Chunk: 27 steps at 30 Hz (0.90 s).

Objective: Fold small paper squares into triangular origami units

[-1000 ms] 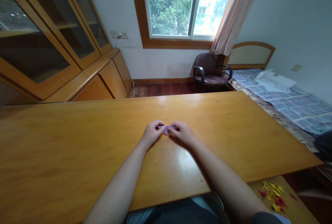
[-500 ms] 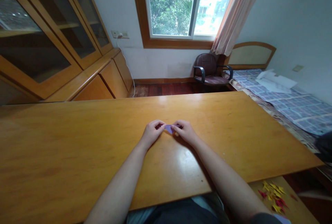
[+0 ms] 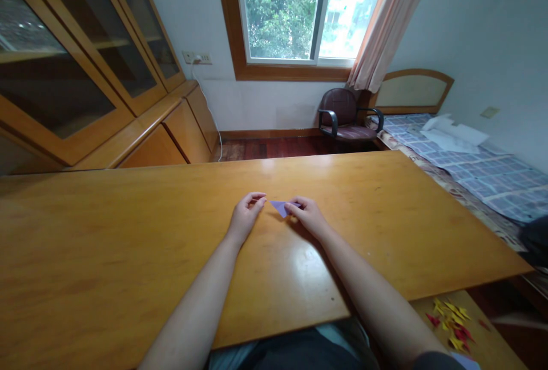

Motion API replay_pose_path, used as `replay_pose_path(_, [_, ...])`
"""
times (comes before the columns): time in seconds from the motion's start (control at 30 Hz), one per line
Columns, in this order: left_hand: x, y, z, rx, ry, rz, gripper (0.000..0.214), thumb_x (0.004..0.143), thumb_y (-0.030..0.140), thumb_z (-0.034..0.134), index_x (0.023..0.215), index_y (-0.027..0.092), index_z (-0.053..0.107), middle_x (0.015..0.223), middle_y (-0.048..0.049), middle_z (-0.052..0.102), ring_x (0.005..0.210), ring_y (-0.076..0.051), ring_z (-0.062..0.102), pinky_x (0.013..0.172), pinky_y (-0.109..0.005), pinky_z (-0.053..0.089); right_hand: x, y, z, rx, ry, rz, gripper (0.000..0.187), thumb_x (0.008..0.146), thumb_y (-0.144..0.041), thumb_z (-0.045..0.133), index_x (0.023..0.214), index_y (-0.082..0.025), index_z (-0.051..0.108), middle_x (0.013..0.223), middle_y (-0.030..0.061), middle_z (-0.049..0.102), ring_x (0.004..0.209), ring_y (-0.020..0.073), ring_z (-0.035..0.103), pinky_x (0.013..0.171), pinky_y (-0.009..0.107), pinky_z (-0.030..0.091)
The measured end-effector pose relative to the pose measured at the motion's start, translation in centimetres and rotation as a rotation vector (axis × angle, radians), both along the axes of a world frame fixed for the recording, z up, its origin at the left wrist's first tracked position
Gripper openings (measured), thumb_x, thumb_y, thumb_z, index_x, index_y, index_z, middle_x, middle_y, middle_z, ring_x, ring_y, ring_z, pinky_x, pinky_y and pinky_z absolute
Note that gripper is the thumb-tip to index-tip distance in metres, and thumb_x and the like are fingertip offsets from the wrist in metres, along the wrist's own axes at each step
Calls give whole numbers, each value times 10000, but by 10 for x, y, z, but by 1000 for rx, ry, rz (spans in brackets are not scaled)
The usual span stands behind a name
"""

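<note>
A small purple folded paper triangle point(image 3: 280, 207) sits just above the middle of the wooden table point(image 3: 128, 233). My right hand point(image 3: 309, 217) pinches its right end between thumb and fingers. My left hand point(image 3: 245, 214) hovers just left of the paper, fingers loosely curled and apart, holding nothing and not touching it.
A pile of small yellow and red folded paper pieces point(image 3: 451, 320) lies on a lower surface at the bottom right. A dark armchair point(image 3: 345, 116) stands beyond the table under the window. A bed point(image 3: 471, 159) runs along the right, and wooden cabinets point(image 3: 107, 73) along the left.
My left hand has let go of the purple paper and drawn slightly left. The paper, earlier hidden between both hands, now shows as a triangle held by my right hand alone.
</note>
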State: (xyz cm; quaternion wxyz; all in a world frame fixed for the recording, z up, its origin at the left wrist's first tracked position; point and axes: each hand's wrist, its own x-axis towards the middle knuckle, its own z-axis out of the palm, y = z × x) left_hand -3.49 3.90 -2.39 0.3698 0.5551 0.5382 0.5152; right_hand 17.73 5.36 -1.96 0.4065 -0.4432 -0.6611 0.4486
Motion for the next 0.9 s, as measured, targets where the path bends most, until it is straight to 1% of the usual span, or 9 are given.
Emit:
replay_pose_path(0.1, [4, -4, 6, 45, 123, -121, 263, 848, 405, 630, 972, 187, 709, 1000, -54, 695, 907, -184, 640, 794, -272, 491, -1, -1, 0, 9, -12, 29, 240, 832, -369, 635, 777, -152, 721, 708, 22, 682, 662, 154, 589, 632, 244, 420])
replay_pose_path(0.17, [5, -5, 8, 38, 170, -205, 243, 856, 401, 626, 921, 186, 717, 941, -45, 703, 870, -184, 641, 780, -273, 484, -1, -2, -1, 19, -29, 56, 225, 831, -359, 643, 798, -155, 731, 718, 22, 687, 673, 156, 593, 637, 244, 421])
replay_pose_path(0.23, [5, -5, 8, 20, 200, -249, 240, 862, 400, 619, 862, 180, 716, 865, -36, 705, 830, -185, 638, 764, -273, 475, -2, -2, -2, 30, -38, 67, 218, 831, -360, 651, 809, -159, 734, 735, 25, 694, 685, 159, 598, 647, 248, 426])
replay_pose_path(0.3, [4, -5, 7, -1, 197, -253, 244, 863, 396, 614, 830, 174, 709, 827, -32, 704, 810, -187, 636, 752, -272, 469, -1, -1, -3, 25, -13, 56, 235, 838, -378, 647, 790, -161, 723, 732, 24, 689, 683, 159, 596, 651, 252, 431])
replay_pose_path(0.4, [3, -4, 6, -42, 156, -252, 249, 857, 397, 613, 819, 168, 703, 814, -29, 708, 797, -188, 639, 743, -269, 469, -1, 1, -3, -15, 81, 26, 283, 856, -422, 620, 761, -166, 693, 705, 15, 664, 671, 157, 586, 649, 256, 436])
replay_pose_path(0.5, [1, -4, 5, -77, 146, -261, 267, 861, 408, 605, 792, 167, 699, 792, -26, 711, 789, -189, 641, 749, -268, 467, 0, 2, -2, -42, 158, 1, 297, 846, -447, 622, 749, -171, 673, 689, 6, 643, 671, 157, 579, 658, 260, 441])
replay_pose_path(0.63, [-1, -3, 3, -90, 138, -272, 286, 864, 423, 602, 767, 169, 694, 768, -20, 710, 775, -184, 640, 748, -263, 461, 1, 2, 0, -39, 170, -34, 334, 850, -468, 602, 691, -176, 642, 642, 0, 609, 646, 154, 558, 647, 262, 429])
replay_pose_path(0.9, [-1, -4, 5, -114, 102, -274, 272, 842, 408, 615, 749, 166, 698, 750, -21, 713, 747, -179, 639, 733, -257, 466, 1, 3, 2, -38, 196, -67, 392, 862, -467, 539, 592, -187, 591, 584, 1, 573, 599, 150, 529, 622, 264, 409])
